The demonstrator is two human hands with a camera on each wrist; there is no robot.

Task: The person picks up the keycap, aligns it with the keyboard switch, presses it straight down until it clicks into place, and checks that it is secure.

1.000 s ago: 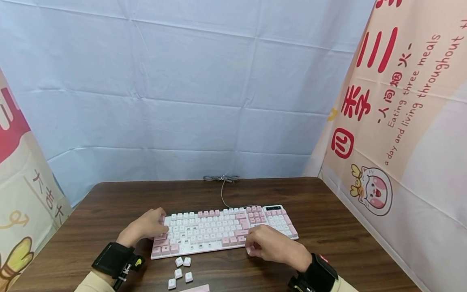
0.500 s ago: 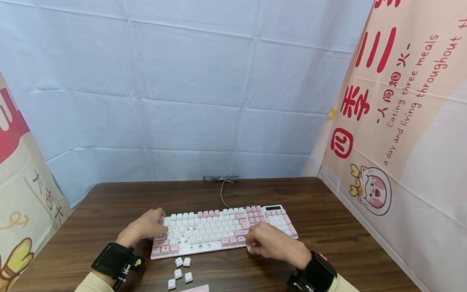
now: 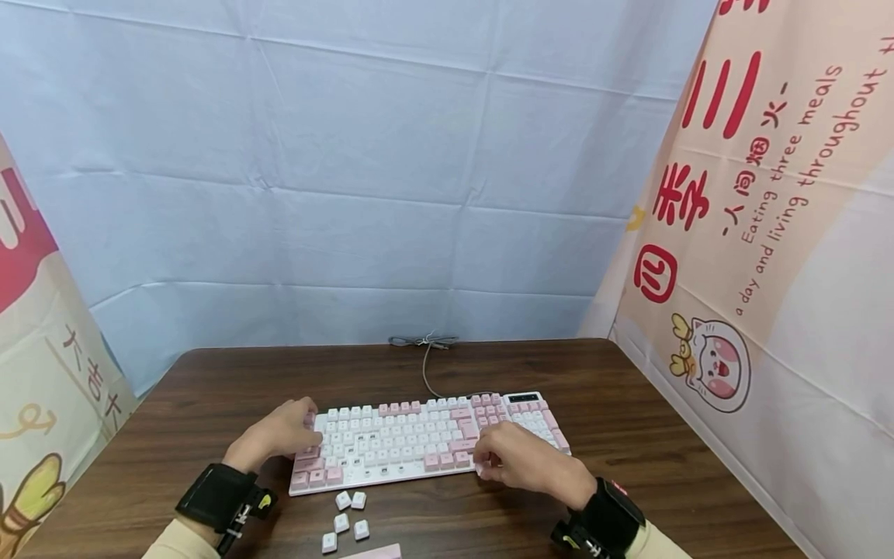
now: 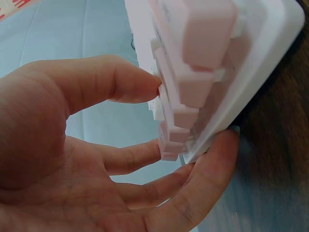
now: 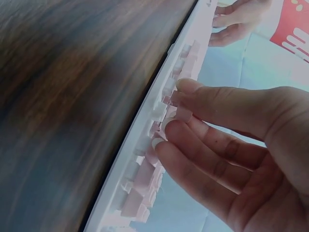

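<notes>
So your keyboard (image 3: pixel 401 439) is lying on the dark wood table (image 3: pixel 209 380), sitting a bit askew, with its left end slightly closer to you. Your left hand (image 3: pixel 279 429) has hold of that left end: thumb up against the pink keys, the other fingers spread wide of it and reaching round the edge of the white case. Your right hand (image 3: pixel 517 454) is at the front edge, toward the right side, fingers drawn in narrow. In the right wrist view your thumb and fingertips are pinching a pink keycap (image 5: pixel 183 114), but I can't tell whether it's seated or lifted off.

A few dark sockets show among the white keys on the left half. Between you and the board there are five loose white keycaps (image 3: pixel 341 524), two of them just beside each other near the case, plus a long pink bar (image 3: pixel 377 552) cut off by the bottom of the head view. The grey cable (image 3: pixel 426 369) runs off the back to a tied bundle near the table's far edge.
</notes>
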